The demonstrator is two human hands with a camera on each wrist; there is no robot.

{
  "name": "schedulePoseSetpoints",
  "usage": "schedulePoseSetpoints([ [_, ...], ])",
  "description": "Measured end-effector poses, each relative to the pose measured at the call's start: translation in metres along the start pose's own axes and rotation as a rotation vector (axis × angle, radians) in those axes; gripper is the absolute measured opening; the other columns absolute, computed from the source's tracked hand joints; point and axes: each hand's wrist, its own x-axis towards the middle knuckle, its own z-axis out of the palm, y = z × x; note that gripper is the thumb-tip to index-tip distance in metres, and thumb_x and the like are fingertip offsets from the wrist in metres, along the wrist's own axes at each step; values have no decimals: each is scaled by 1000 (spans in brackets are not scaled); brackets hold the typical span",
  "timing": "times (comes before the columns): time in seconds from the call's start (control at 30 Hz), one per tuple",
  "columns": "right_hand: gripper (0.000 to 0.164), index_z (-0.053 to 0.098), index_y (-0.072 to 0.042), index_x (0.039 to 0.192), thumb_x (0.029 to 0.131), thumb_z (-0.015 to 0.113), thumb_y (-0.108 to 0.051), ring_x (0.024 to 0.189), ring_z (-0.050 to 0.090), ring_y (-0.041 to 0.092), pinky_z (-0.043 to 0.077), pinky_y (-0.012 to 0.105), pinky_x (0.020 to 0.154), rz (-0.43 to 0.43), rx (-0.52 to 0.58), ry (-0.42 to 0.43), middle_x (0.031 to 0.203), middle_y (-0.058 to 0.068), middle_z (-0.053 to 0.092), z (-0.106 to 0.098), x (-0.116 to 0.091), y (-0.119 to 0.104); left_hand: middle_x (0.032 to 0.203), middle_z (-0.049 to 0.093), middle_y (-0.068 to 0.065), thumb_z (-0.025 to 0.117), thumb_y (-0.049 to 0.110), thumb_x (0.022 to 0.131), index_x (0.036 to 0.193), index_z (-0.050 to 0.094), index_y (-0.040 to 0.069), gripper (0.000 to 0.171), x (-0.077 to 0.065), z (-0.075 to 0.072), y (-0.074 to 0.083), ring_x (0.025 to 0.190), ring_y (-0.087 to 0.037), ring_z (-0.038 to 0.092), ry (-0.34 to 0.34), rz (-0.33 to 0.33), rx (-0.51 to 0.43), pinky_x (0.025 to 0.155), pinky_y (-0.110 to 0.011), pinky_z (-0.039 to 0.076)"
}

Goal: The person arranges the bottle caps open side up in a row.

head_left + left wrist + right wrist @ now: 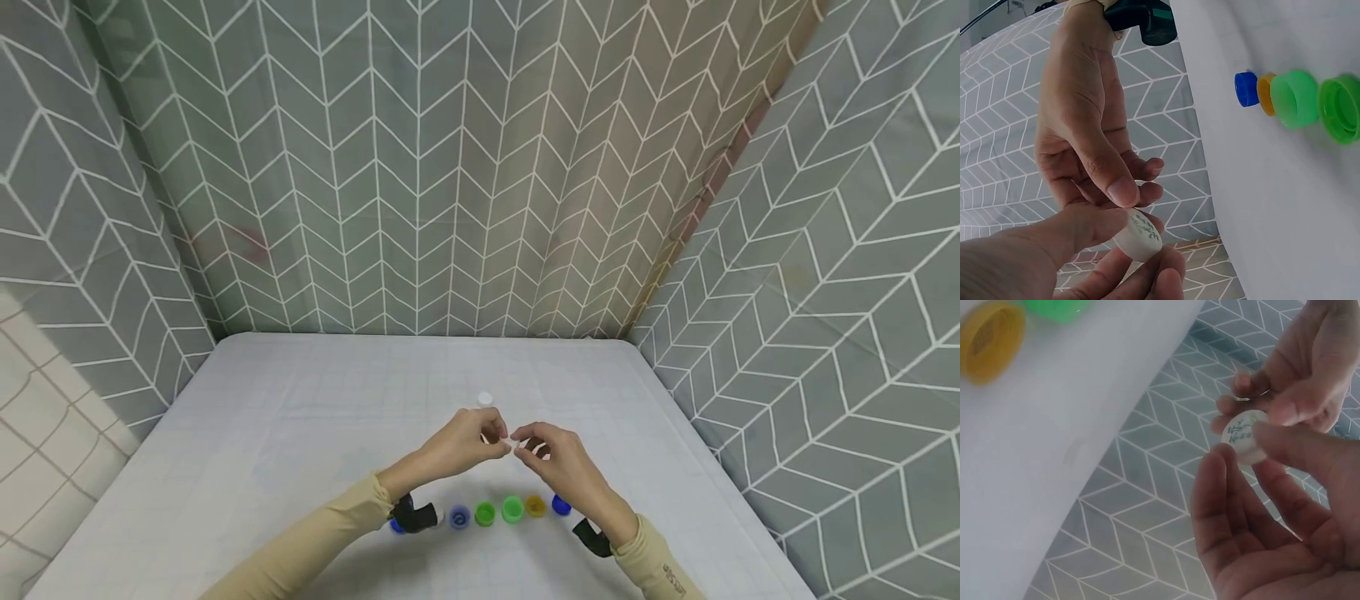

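A small white bottle cap (512,443) with green printing on its top is between my two hands, above the table. My left hand (461,443) pinches it between thumb and fingers from the left. From the right, my right hand (564,467) has its thumb and fingertips on the same cap. The left wrist view shows the cap (1140,236) tilted, its printed top turned partly up. In the right wrist view the right thumb covers part of the print on the cap (1244,439).
Near the forearms a row of caps lies on the white table (315,400): blue-violet (460,517), green (484,514), light green (513,509), orange (536,506) and blue (562,505). Another blue cap (397,527) is half hidden by the left wrist. A white cap (485,399) lies beyond the hands. Patterned curtains (420,167) surround the table.
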Motion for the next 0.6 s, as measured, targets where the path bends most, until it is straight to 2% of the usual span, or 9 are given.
schedulePoseSetpoints([
  [0.1,20,67,-13,106,86,72,-11,79,63,6,54,20,68,-1,13,-24,94,-5,69,2,1,-1,89,70,3,74,18,85,98,63,13,18,0,-2,-2,80,-6,64,10,7,18,68,-19,51],
  [0.33,28,65,-10,112,85,73,-12,81,63,8,54,21,69,9,26,-20,103,-1,68,4,-1,-1,93,70,-2,78,13,80,117,63,6,40,2,1,-3,80,-8,64,7,0,40,68,-18,52],
  [0.6,31,65,-8,114,84,74,-12,81,62,9,54,23,67,-25,5,-4,103,1,67,2,-3,2,76,66,3,80,21,78,104,68,3,33,8,6,2,65,-2,57,42,9,83,59,-18,48],
])
